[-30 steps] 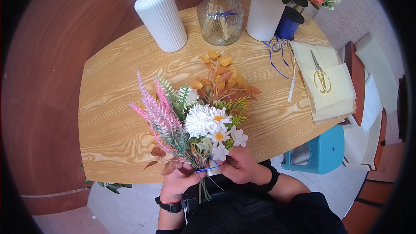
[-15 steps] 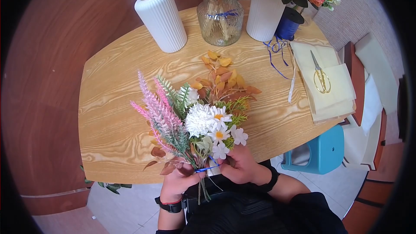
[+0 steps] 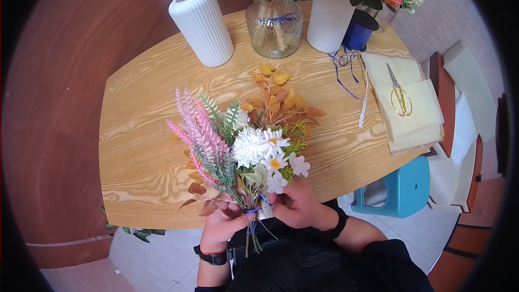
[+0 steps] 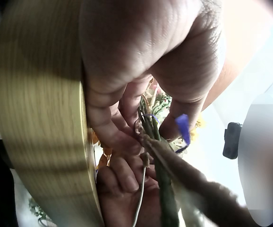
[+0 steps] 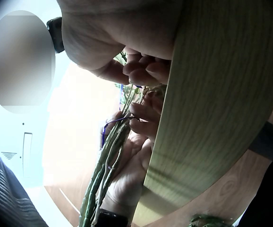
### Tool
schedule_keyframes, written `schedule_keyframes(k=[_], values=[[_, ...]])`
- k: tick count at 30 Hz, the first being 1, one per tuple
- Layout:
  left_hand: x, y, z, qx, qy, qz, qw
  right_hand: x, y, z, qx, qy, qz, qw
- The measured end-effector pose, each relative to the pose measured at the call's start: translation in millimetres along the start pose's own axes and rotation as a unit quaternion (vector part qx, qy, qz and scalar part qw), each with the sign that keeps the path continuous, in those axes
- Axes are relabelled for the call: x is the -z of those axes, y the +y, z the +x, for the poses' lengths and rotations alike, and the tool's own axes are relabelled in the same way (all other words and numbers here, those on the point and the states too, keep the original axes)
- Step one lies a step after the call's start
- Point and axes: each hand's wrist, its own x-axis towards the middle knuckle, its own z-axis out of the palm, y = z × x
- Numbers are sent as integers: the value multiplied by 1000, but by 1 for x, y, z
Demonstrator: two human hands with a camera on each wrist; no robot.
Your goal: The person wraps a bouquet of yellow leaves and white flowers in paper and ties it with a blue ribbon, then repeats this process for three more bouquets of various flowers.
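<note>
At the table's near edge, my left hand [image 3: 224, 224] grips the gathered stems [image 4: 162, 179] of a bouquet of artificial flowers [image 3: 250, 147]. Pink-lilac sprays, a white pompom bloom, daisies and green fern make up its head. A thin blue ribbon [image 3: 252, 211] runs round the stems beside the left thumb, one end hanging below it. With curled fingers, my right hand [image 3: 296, 205] pinches the ribbon on the stems' right side. In the right wrist view, the ribbon [image 5: 109, 124] crosses the green stems [image 5: 98, 182]. Blossoms hide part of the right fingertips in the head view.
Orange-leaved sprigs [image 3: 281, 103] lie beyond the bouquet. A white ribbed vase [image 3: 203, 27], a glass vase [image 3: 274, 27], another white vase [image 3: 330, 16] and a blue ribbon spool [image 3: 361, 30] stand at the back. Gold-handled scissors [image 3: 401, 100] rest on wrapping paper [image 3: 416, 130]. A teal stool [image 3: 408, 186] stands right.
The bouquet's head has shifted slightly right, and its stem ends slightly left. A blue ribbon end now shows below the left thumb. The right hand has drawn back a little from the stems.
</note>
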Motion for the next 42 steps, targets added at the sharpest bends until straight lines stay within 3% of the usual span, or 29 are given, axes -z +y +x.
schedule_keyframes(k=[12,15,18,33,36,39,42], values=[[4,-4,0,15,25,-21,999,-2,1,0,0,1,-9,1000],[3,1,1,16,-11,2,1000,-3,0,0,-6,1,-6,1000],[0,-1,1,17,33,-33,999,-4,1,0,-6,1,-6,1000],[-10,3,1,10,82,-42,996,-7,2,-1,-1,2,-24,1000],[-9,3,1,10,74,-38,996,-6,2,-1,-5,-2,-29,1000],[11,-4,-2,42,-8,9,999,-5,0,0,-6,-11,-40,999],[16,-10,-3,35,-10,12,999,-4,-6,1,-9,-26,-54,998]])
